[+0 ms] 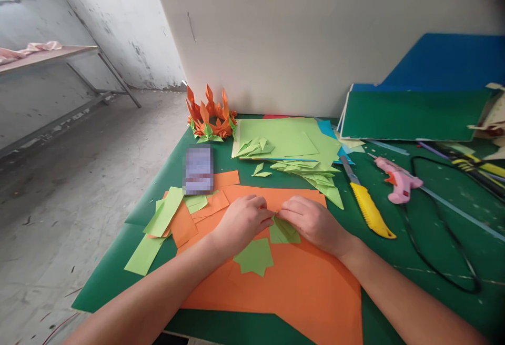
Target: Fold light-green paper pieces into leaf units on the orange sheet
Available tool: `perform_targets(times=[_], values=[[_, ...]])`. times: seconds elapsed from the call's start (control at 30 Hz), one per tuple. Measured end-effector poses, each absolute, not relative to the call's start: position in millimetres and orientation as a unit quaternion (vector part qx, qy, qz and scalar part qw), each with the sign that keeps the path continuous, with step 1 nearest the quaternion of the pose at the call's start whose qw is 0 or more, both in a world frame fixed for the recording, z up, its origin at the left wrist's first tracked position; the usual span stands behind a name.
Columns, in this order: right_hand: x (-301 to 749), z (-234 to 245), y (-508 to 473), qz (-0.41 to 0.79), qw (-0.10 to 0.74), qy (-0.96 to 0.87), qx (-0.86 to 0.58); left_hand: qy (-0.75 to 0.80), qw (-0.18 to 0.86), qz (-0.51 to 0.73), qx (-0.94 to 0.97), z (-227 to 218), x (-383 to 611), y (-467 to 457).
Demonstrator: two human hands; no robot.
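My left hand (pixel 246 221) and my right hand (pixel 310 221) meet above a large orange sheet (pixel 256 292), fingertips pinched together. Between them is a small creased piece of green paper (pixel 285 232), its top end at the fingertips and partly hidden by my right fingers. Just below my left hand, a green paper piece with a zigzag lower edge (pixel 254 257) lies on the orange sheet. Beyond the hands are stacked light-green sheets (pixel 276 129), with several folded green paper leaves (pixel 256 148) on top and more folded green pieces (pixel 315 174) in front.
At the back left stands an orange and green folded-paper ring (pixel 209 119), with a blurred-out rectangular object (pixel 198 170) before it. Green and orange paper strips (pixel 163 213) lie left. To the right are a yellow utility knife (pixel 369 211), a pink glue gun (pixel 400 179) and its black cord (pixel 414 261).
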State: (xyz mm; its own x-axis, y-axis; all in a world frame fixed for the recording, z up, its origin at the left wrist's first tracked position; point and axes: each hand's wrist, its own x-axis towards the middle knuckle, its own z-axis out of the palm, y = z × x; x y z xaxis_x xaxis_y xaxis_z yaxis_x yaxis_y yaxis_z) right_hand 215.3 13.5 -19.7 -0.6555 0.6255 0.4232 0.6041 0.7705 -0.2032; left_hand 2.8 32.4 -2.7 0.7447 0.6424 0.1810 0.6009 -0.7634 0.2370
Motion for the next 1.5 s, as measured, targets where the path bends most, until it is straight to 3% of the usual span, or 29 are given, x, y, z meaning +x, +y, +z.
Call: perform_targets(times=[0.63, 1.0, 1.17, 1.5], values=[[224, -16, 12, 0.111, 0.244, -0.895, -0.356, 0.382, 0.087, 0.109, 0.913, -4, 13, 33], [226, -16, 16, 0.093, 0.257, -0.897, -0.347, 0.408, 0.09, 0.066, 0.906, 0, 15, 30], [224, -14, 13, 0.093, 0.299, -0.858, -0.408, 0.394, 0.074, 0.047, 0.915, 0, 18, 28], [207, -14, 8, 0.185, 0.259, -0.816, -0.482, 0.357, 0.096, 0.091, 0.925, -4, 12, 30]])
